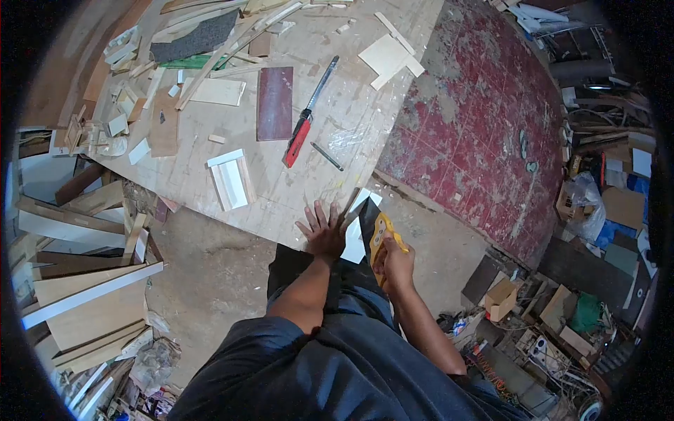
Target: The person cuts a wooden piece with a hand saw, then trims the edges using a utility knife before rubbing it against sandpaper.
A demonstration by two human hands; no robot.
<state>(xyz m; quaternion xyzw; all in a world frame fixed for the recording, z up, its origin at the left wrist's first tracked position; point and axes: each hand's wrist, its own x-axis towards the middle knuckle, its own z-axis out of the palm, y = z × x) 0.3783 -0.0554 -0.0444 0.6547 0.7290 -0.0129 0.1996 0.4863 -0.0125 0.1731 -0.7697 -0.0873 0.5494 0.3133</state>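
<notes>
My left hand (pixel 325 233) lies flat with fingers spread at the table's near edge, its thumb side against a narrow white board (pixel 353 242) that sticks out past the edge. My right hand (pixel 397 265) is closed round the yellow handle of a handsaw (pixel 381 233). The saw's dark blade lies along the white board, pointing away from me; whether its teeth are in a cut cannot be made out. Farther up the table are a red-handled tool with a long metal blade (pixel 298 142) and a thin dark pencil-like stick (pixel 327 156).
On the wooden table (pixel 210 165) are a dark reddish board (pixel 274 104), a white-faced wood piece (pixel 230 182), a pale cut panel (pixel 386 59) and heaped offcuts (pixel 126 105). Boards (pixel 91 295) lean at left. Right of the table is a worn red floor (pixel 477 133); clutter and boxes (pixel 501 298) lie beyond.
</notes>
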